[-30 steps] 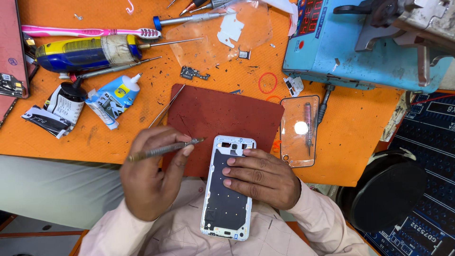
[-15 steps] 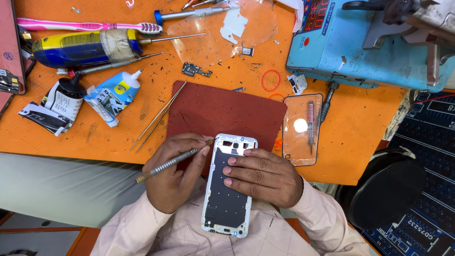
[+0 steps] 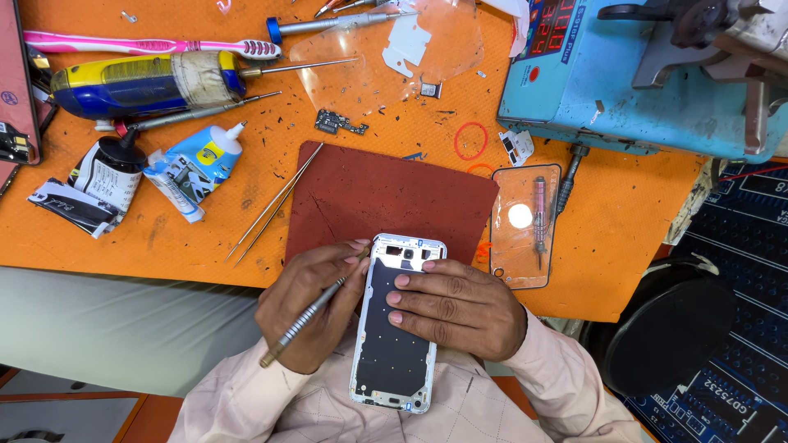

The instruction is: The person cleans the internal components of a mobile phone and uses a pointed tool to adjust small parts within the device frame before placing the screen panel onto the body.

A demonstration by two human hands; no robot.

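My left hand point(image 3: 308, 303) grips a thin metal screwdriver point(image 3: 305, 316), its tip against the upper left edge of an opened phone frame point(image 3: 396, 328). The white-rimmed frame, with a dark inner plate, lies lengthwise over the table's near edge and my lap. My right hand point(image 3: 460, 308) rests flat on the frame's right side, with its fingers pressing on the dark plate. A dark red mat point(image 3: 390, 197) lies just beyond the phone.
Metal tweezers point(image 3: 275, 205) lie left of the mat. Glue tubes point(image 3: 193, 168), a blue and yellow tool point(image 3: 139, 82) and a pink toothbrush point(image 3: 148, 45) sit at far left. A clear phone cover point(image 3: 524, 226) holding a small screwdriver lies right. A blue machine point(image 3: 624, 74) stands at back right.
My left hand swung the screwdriver from pointing right above the mat down to the phone's top left edge. The tweezers, earlier covered by my hand, now show.
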